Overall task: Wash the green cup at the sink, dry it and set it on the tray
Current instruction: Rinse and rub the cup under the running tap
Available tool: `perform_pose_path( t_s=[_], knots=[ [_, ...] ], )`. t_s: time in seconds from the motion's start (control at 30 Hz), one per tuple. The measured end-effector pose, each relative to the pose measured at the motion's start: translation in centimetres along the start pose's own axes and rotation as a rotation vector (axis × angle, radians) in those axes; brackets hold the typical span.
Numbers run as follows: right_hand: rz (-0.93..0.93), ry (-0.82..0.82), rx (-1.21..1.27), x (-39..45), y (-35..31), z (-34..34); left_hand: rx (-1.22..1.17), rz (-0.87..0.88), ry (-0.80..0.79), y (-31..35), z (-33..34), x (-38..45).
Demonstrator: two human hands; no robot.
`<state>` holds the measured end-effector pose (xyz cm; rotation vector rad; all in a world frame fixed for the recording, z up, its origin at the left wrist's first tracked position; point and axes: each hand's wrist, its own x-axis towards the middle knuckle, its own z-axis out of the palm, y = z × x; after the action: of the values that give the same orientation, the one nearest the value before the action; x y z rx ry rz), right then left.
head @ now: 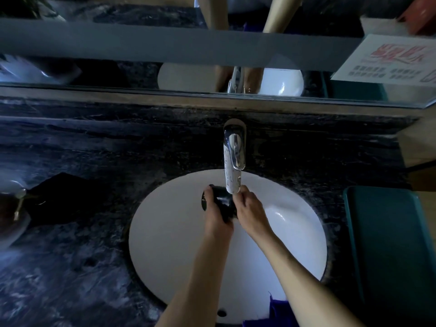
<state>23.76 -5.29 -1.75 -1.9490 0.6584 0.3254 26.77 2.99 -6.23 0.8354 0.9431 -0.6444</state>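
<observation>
Head camera is looking down at my two hands over the white sink (165, 244). I am holding the green cup (221, 200) on its side, right under the tip of the shiny tap (233, 161). The cup is looking very dark in this dim light. My left hand (215, 215) is curling round the cup from below, with my thumb near its open rim. My right hand (250, 213) is touching the other end of the cup with bent fingers. The green tray (389, 244) is sitting on the dark stone counter (82, 267), to the right of the sink. A paper sign (387, 60) with red drawings is leaning by the mirror (165, 74), but its words are too blurry to read.
</observation>
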Motion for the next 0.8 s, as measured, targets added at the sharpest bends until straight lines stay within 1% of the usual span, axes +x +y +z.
perform_pose_path(
  t_s=[0.03,0.07,0.1,0.13,0.2,0.23,0.27,0.33,0.4,0.43,0.47,0.5,0.53,0.57,0.6,0.67,0.73,0.77,0.8],
  knots=[
    [-0.035,-0.093,0.002,-0.4,0.0,0.0,0.054,0.063,0.01,0.0,-0.1,0.2],
    [-0.058,-0.139,0.015,-0.7,0.3,0.1,0.107,0.115,0.019,-0.1,-0.2,0.1],
    [-0.067,-0.12,0.05,-0.9,0.6,0.3,0.173,0.161,-0.001,-0.2,-0.3,-0.1],
    [-0.058,-0.047,0.093,-1.0,0.9,0.5,0.239,0.182,-0.051,-0.3,-0.3,-0.3],
    [0.051,0.073,0.222,-1.0,0.7,0.6,0.328,0.161,-0.146,-0.5,-0.2,-0.9],
    [0.115,0.091,0.274,-0.8,0.8,0.5,0.347,0.134,-0.164,-0.4,-0.2,-1.1],
    [0.178,0.073,0.311,-0.6,0.7,0.3,0.35,0.102,-0.166,-0.2,-0.2,-1.3],
    [0.275,-0.029,0.421,-0.4,0.6,-0.1,0.296,0.049,-0.176,0.0,-0.4,-0.8],
    [0.321,-0.095,0.479,-0.6,0.6,-0.2,0.255,0.02,-0.135,0.1,-0.4,-0.6],
    [0.301,-0.079,0.451,-0.9,0.7,0.1,0.263,0.025,-0.093,-0.2,-0.5,-0.6],
    [0.242,-0.033,0.367,-1.3,0.9,0.5,0.282,0.059,-0.065,-0.5,-0.5,-0.5],
    [0.169,0.028,0.266,-1.6,1.3,1.0,0.313,0.104,-0.069,-0.7,-0.4,-0.6],
    [0.111,0.093,0.221,-1.9,1.6,1.5,0.341,0.14,-0.104,-1.0,-0.4,-0.7],
    [0.097,0.134,0.244,-2.2,1.8,1.7,0.364,0.144,-0.142,-1.2,-0.4,-1.1],
    [0.125,0.141,0.336,-2.4,1.7,1.7,0.386,0.127,-0.167,-0.9,-0.3,-1.5],
    [0.27,0.057,0.558,-2.1,1.4,1.1,0.401,0.094,-0.19,-0.2,-0.5,-1.5],
    [0.477,-0.086,0.734,-1.9,0.9,0.1,0.294,0.054,-0.191,0.0,-0.8,-1.0],
    [0.524,-0.128,0.766,-1.7,0.8,-0.1,0.266,0.056,-0.178,0.0,-0.8,-0.9],
    [0.521,-0.137,0.761,-1.6,0.8,0.0,0.26,0.045,-0.18,-0.2,-0.8,-1.0]
  ],
)
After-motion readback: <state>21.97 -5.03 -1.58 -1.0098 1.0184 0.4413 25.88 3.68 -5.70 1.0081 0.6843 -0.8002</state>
